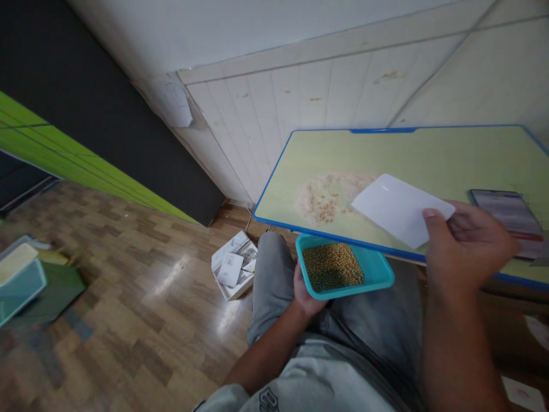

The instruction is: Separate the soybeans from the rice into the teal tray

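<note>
My left hand (305, 294) grips the left side of a teal plastic tub (377, 272) above my lap, just below the table's front edge. Round tan soybeans (332, 266) fill the tub's left part, and its right end shows bare bottom. Between the thumb and fingers of my right hand (467, 240) is a white card (398, 209), tilted over the tabletop. Left of the card, a patch of pale flour-like powder (313, 191) lies on the table, with small orange-tan bits (326, 209) scattered in it.
The pale green table (450, 154) with a blue rim stands against a white panelled wall (266, 109). A phone (506, 217) lies at its right. On the wooden floor sit an open white box (234, 266) and, far left, a green bin (60, 292).
</note>
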`<state>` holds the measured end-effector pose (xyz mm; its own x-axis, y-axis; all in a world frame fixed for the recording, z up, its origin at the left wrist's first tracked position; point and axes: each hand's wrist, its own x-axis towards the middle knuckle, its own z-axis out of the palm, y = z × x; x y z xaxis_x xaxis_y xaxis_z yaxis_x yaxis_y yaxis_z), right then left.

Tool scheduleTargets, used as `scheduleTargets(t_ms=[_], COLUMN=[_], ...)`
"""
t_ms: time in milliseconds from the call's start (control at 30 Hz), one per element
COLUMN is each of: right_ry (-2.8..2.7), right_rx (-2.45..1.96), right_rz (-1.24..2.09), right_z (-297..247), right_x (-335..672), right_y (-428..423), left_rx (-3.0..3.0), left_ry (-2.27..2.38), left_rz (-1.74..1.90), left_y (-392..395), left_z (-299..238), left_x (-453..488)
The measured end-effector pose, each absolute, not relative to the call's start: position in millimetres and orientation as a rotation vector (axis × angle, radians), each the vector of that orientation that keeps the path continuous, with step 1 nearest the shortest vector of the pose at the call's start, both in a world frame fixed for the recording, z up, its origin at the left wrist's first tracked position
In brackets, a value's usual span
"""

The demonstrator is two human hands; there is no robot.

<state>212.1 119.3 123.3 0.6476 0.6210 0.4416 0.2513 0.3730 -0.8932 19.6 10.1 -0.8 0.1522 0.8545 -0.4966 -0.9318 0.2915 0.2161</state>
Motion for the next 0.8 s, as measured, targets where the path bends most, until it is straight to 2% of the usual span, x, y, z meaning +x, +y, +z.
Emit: scheduleTargets(t_ms=[800], right_ry=[-1.007], right_rx=[-1.157], right_rz=[0.289], right_z=[128.5], right_x=[195.9], right_y=[138.4], left_rx=[-0.174], left_ry=[0.656], left_rz=[1.272], left_y=[10.9], left_z=[6.5], left_x=[18.4])
